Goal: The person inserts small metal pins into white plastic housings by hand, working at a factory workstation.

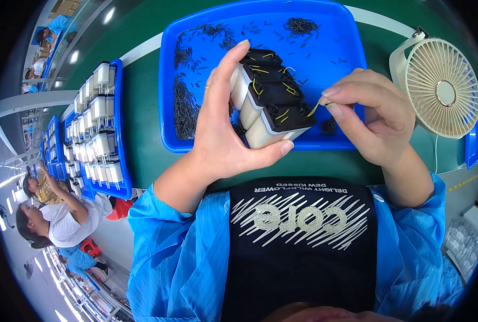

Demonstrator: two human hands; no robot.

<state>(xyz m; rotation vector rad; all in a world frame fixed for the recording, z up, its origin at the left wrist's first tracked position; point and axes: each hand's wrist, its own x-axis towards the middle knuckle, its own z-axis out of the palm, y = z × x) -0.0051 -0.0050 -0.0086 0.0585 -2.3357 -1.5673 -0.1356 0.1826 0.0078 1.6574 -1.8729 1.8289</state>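
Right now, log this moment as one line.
left hand: holds row of white black-topped blocks | right hand: pinches yellow wire | below: blue plastic tray

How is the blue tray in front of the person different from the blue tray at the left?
The front blue tray holds loose small black pieces; the left blue tray holds rows of white blocks. The front one is wider and lies behind the hands; the left one is narrower. Both are blue and rimmed.
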